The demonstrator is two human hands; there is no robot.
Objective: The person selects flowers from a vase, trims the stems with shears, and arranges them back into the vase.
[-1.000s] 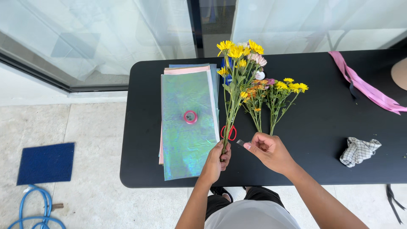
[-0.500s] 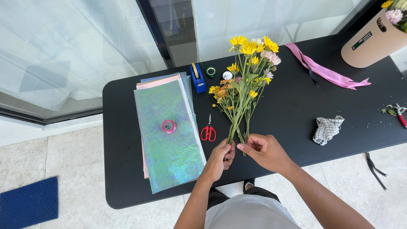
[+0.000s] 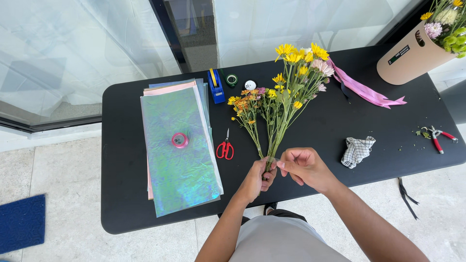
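A bunch of yellow, orange and pink flowers (image 3: 286,87) lies over the black table (image 3: 121,160), heads pointing away from me. My left hand (image 3: 256,178) is closed around the lower stems. My right hand (image 3: 303,167) is right beside it, fingertips pinched at the stems where a thin clear strip seems to run. Red-handled scissors (image 3: 224,148) lie just left of the stems.
A stack of iridescent wrapping sheets (image 3: 177,145) with a pink tape roll (image 3: 179,140) lies at left. A blue tape dispenser (image 3: 215,85), small rolls, pink ribbon (image 3: 361,89), a checked cloth (image 3: 357,150), red pruners (image 3: 437,137) and a tan flower box (image 3: 410,57) are about.
The view has shifted, so the table sits further left and lower in frame. Both hands stay at the stems, and the bunch has barely moved on the table.
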